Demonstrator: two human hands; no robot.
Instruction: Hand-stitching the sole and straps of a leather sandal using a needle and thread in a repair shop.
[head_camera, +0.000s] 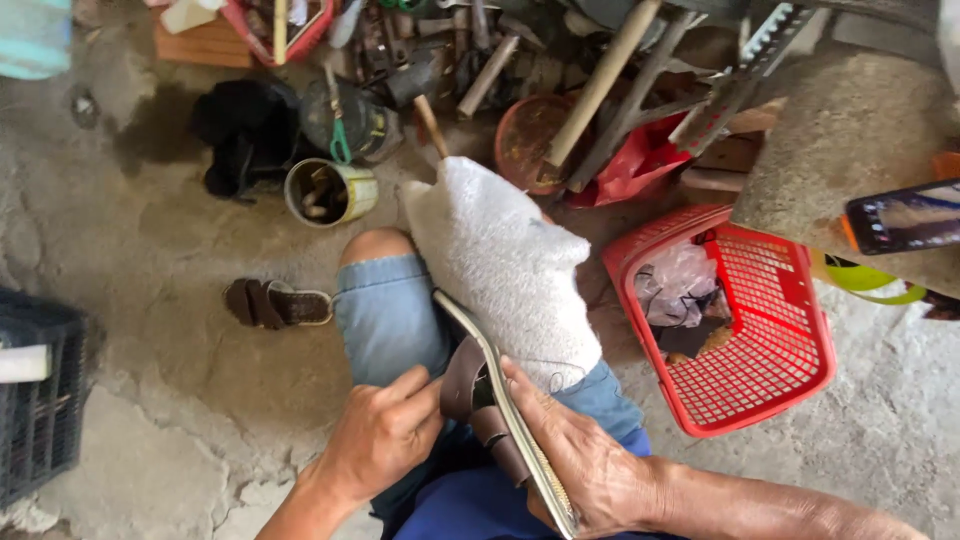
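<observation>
Both hands on brown sandal (487, 400) held edge-up over knee: right hand (580, 455) gripping sole, left hand (385, 430) pinching strap; white cloth (510, 265) on thigh, red basket (760, 320) alongside.

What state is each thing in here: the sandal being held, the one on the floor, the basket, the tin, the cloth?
Held sandal: on edge over the lap, sole facing right.
Left hand: gripping the sandal's strap side.
Right hand: supporting the sole.
Second sandal: lying flat on the floor, straps up.
White cloth: draped over the knee.
Red basket: tilted, holding a plastic bag.
Tin can: tipped on its side, mouth open, with bits inside.
</observation>
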